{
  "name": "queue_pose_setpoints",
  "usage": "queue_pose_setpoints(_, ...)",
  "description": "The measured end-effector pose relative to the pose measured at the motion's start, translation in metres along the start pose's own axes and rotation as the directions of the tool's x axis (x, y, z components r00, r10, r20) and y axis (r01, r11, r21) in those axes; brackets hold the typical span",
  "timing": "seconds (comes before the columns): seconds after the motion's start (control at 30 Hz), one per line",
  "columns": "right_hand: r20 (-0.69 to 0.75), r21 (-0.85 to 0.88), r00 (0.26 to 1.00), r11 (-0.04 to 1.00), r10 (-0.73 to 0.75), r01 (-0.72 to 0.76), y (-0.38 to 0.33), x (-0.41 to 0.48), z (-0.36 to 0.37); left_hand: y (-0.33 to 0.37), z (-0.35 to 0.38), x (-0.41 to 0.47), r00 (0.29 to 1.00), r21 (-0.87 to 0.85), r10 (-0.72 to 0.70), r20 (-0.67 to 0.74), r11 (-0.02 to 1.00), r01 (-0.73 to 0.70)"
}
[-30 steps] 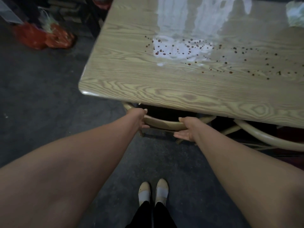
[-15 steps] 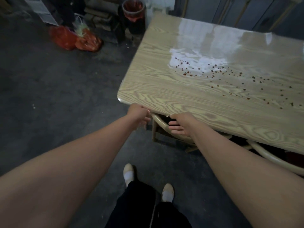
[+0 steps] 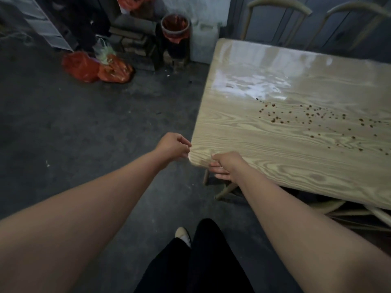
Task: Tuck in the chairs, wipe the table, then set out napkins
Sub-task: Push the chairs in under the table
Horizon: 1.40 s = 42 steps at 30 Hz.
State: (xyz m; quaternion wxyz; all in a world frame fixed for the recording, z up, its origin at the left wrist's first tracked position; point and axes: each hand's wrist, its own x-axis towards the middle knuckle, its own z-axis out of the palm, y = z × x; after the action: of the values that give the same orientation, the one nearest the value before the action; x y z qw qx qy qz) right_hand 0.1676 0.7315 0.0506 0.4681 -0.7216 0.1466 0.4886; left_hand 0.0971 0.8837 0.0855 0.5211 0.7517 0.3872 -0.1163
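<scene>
A light wooden table [image 3: 296,157] fills the right side, its top dotted with several small dark red-brown spots [image 3: 313,120] and a glossy wet patch. My left hand [image 3: 173,146] hovers just off the table's near left corner, fingers loosely curled, holding nothing. My right hand [image 3: 225,166] is at the corner's front edge, fingers apart and empty. A chair [image 3: 227,191] is pushed under the table near my right hand; only its pale legs show. Another chair [image 3: 359,214] sits tucked under the front edge on the right.
Two pale chair backs [image 3: 277,7] rise behind the table's far side. Orange-red plastic bags [image 3: 95,67] lie on the dark floor at left. A bin lined with a red bag [image 3: 174,26] and a white container [image 3: 204,43] stand by the far wall.
Both hands have come off the chair's curved back, which now sits out of sight under the table. My view has swung left toward the table's corner and I have stepped sideways.
</scene>
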Motion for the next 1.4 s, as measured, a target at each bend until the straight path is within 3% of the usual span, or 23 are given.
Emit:
queue_pose_setpoints(0.27, -0.088, 0.076, 0.996, 0.997, 0.027, -0.02, -0.074, 0.049, 0.036, 0.037, -0.055, 0.086, 0.988, 0.008, 0.033, 0.15, 0.999, -0.035)
queue_pose_setpoints(0.5, -0.133, 0.18, 0.99, 0.983, 0.039, -0.014, -0.182, 0.113, 0.058, 0.098, -0.114, 0.195, 0.971, 0.1, 0.065, 0.231, 0.991, -0.09)
queue_pose_setpoints(1.0, -0.187, 0.278, 0.981, 0.961, 0.045, 0.009, -0.391, 0.214, 0.085, 0.209, -0.225, 0.399, 0.939, 0.159, 0.106, 0.327, 0.973, -0.166)
queue_pose_setpoints(1.4, -0.298, 0.485, 0.948, 0.873, 0.108, 0.053, -0.531, 0.292, 0.058, 0.359, -0.252, 0.555, 0.856, 0.231, 0.157, 0.492, 0.925, -0.303)
